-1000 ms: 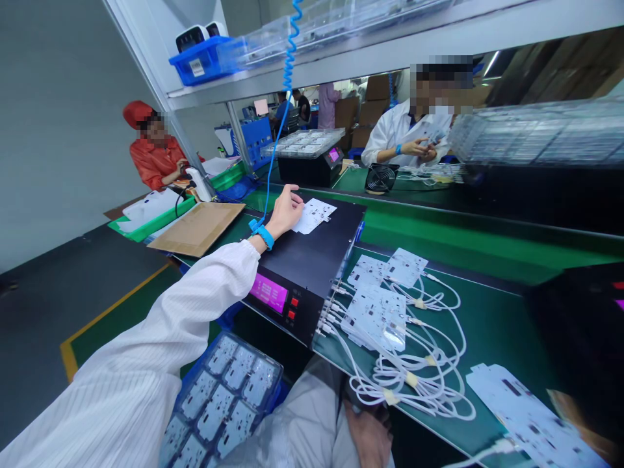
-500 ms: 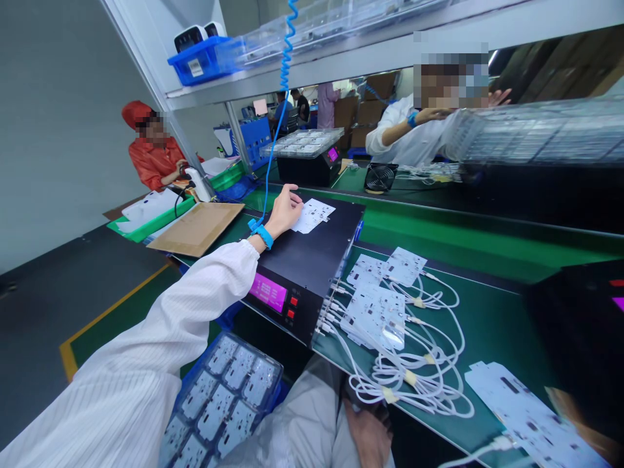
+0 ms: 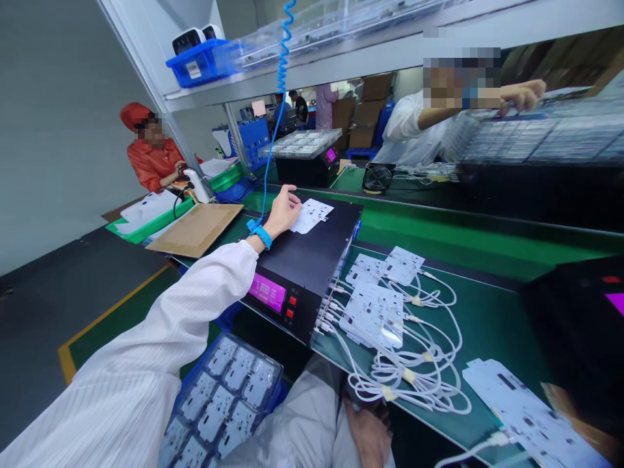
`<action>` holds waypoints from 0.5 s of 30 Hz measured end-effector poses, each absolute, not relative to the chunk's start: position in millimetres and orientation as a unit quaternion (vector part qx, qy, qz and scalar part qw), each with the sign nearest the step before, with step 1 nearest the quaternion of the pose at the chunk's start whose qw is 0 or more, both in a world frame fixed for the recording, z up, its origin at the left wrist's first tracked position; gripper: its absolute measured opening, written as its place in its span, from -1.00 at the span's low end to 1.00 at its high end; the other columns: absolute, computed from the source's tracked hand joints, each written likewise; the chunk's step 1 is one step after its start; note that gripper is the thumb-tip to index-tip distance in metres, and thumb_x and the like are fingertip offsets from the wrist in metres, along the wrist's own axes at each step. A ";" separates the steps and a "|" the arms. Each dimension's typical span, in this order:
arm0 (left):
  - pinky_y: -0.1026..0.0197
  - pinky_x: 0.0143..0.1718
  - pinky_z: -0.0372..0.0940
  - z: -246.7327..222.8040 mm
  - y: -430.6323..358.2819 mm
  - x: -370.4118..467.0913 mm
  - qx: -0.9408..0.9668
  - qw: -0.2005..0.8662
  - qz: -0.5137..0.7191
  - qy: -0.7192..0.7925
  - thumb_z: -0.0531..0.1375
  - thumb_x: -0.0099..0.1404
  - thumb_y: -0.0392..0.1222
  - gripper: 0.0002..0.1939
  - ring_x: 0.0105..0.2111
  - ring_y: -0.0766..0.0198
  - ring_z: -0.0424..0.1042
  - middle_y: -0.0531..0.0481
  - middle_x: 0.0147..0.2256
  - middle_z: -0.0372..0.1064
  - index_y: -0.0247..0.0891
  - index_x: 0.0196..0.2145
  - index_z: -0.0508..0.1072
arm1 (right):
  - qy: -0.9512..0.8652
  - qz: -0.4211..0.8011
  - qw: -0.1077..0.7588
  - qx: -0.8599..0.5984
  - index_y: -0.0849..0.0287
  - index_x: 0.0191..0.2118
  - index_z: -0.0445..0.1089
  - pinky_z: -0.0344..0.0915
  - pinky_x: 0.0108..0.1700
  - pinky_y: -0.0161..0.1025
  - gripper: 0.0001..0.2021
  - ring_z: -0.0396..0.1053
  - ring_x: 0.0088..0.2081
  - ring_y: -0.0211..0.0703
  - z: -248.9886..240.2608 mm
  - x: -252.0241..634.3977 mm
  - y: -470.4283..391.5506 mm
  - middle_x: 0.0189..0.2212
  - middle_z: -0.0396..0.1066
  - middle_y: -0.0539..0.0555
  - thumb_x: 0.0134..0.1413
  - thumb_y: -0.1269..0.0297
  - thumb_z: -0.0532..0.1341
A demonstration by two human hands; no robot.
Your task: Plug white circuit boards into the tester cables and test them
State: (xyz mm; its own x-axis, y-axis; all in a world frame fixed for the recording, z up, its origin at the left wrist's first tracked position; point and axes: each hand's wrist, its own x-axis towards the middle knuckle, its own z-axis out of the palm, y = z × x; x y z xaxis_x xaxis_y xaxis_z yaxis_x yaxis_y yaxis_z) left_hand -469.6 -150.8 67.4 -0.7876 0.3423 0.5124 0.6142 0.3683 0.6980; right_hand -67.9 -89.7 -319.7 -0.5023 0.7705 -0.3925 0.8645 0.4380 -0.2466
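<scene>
across green bench (image 3: 487,312), rested left hand (image 3: 286,211), loosely curled, at edge of white board (image 3: 314,215) atop black unit (image 3: 307,260); could not tell whether gripping. saw no right hand. judged partly done: found cables (image 3: 400,380) attached to neighbouring boards (image 3: 374,311), none to this one. found bare room toward unit's front edge.

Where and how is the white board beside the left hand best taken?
Probably pinch its opposite edges, coming from the left, where the left hand is: the white board lies flat and thin on the black box, its edges mostly exposed, its face dotted with dark marks.
</scene>
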 end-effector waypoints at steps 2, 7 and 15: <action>0.18 -0.19 0.39 67.6 -150.8 -469.3 -0.293 0.141 -0.480 -0.815 0.24 0.18 -0.54 -0.52 -0.36 0.28 0.45 0.05 -0.29 0.43 -0.22 0.02 0.34 | 0.840 -0.209 0.106 0.490 0.61 0.37 0.14 0.30 0.21 0.17 -0.12 0.38 0.20 0.44 -317.7 -68.2 -90.4 0.18 0.34 0.62 0.22 -0.15 0.05; 0.17 -0.20 0.39 67.9 -150.6 -468.4 -0.292 0.142 -0.478 -0.816 0.24 0.19 -0.54 -0.53 -0.36 0.28 0.45 0.05 -0.29 0.43 -0.23 0.02 0.34 | 0.844 -0.204 0.099 0.486 0.64 0.34 0.17 0.31 0.17 0.18 -0.15 0.39 0.17 0.48 -313.7 -68.7 -92.2 0.15 0.35 0.64 0.22 -0.11 0.10; 0.18 -0.19 0.39 68.1 -150.6 -468.1 -0.294 0.142 -0.476 -0.817 0.23 0.22 -0.51 -0.56 -0.35 0.28 0.46 0.05 -0.29 0.43 -0.23 0.02 0.34 | 0.843 -0.206 0.122 0.482 0.64 0.35 0.17 0.31 0.17 0.15 -0.13 0.39 0.18 0.46 -317.5 -68.1 -89.1 0.17 0.35 0.64 0.26 -0.15 0.07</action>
